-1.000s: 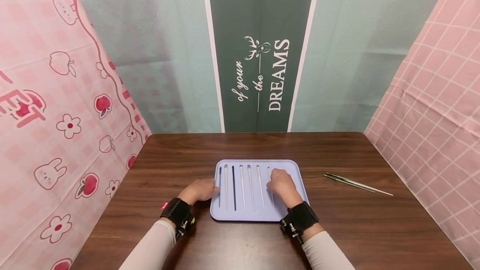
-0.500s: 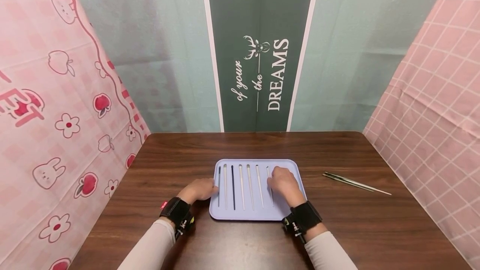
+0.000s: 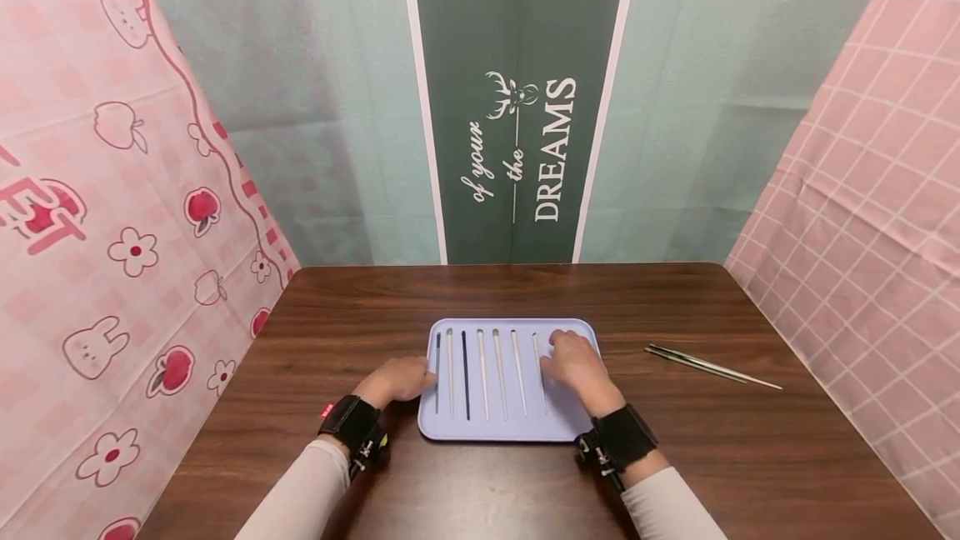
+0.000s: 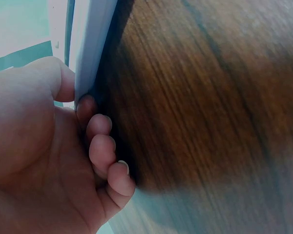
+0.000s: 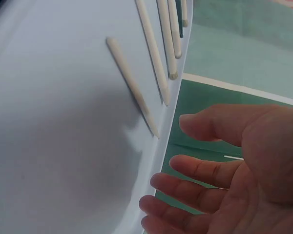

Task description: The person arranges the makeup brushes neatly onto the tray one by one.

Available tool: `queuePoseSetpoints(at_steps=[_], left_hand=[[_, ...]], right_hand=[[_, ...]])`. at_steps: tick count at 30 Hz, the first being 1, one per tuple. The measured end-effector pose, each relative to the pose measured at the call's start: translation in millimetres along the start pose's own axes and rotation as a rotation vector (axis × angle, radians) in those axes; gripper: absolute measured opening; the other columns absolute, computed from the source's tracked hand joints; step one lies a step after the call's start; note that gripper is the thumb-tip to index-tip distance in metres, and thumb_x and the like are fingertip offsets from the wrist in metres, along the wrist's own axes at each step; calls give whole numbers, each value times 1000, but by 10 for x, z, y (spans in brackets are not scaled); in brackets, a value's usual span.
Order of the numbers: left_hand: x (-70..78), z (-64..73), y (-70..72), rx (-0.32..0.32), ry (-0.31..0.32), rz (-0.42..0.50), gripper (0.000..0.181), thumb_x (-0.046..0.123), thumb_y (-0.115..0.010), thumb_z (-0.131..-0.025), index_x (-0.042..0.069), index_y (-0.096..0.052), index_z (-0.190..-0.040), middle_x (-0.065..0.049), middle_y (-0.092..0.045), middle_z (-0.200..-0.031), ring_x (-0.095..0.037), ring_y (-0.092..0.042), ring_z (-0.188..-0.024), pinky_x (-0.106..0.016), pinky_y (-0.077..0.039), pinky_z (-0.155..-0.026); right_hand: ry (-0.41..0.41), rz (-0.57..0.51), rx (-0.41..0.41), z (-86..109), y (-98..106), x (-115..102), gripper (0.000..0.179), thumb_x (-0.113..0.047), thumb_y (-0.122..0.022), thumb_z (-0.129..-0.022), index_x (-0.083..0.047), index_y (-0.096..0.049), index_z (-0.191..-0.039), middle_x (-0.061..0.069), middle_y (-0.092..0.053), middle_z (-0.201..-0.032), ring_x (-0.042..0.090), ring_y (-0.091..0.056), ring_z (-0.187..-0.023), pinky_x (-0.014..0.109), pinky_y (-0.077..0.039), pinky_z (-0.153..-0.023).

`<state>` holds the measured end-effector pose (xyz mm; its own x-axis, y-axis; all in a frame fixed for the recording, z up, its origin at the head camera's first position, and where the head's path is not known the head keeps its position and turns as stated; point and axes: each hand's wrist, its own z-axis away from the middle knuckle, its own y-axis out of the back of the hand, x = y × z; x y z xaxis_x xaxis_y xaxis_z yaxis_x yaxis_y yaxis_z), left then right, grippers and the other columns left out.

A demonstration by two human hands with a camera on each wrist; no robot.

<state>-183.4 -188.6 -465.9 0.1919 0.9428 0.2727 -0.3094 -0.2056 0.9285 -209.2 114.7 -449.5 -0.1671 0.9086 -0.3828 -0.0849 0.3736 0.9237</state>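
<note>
A lavender tray [image 3: 558,427] lies on the table with several slim brushes in a row on it, most pale-handled, one dark blue [image 3: 467,377] and a dark greenish one at the left end [image 3: 438,373]. My left hand [image 3: 400,378] holds the tray's left rim; in the left wrist view the thumb [image 4: 66,87] is on the rim, with curled fingers below. Over the tray's right part is my right hand [image 3: 581,363], its fingers spread and holding nothing. The rightmost brush [image 5: 129,83] lies on the tray just beside it, apart from the fingers in the right wrist view.
Right of the tray, a few slim greenish and pale brushes [image 3: 705,365] lie crossed on the brown wooden table [image 3: 360,298]. A green curtain [image 3: 517,40] hangs behind the table, with pink patterned cloths [image 3: 135,315] at both sides.
My right hand has let go of the rightmost brush and moved slightly right, its fingers opening. The left hand stays on the tray rim.
</note>
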Motion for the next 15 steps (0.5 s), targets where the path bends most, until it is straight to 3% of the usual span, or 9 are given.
queuePoseSetpoints(at_steps=[15], left_hand=[[-24,-4,-29,8,-8,4,22,25,-53,-94,5,-62,-94,-11,-64,-98,-24,-58,-88,-46,-49,-90]], right_hand=[[-44,32,-37,80,93,170,48,-20,-70,-88,8,-58,-126,27,-63,-115,41,-63,-104,54,-51,-87]])
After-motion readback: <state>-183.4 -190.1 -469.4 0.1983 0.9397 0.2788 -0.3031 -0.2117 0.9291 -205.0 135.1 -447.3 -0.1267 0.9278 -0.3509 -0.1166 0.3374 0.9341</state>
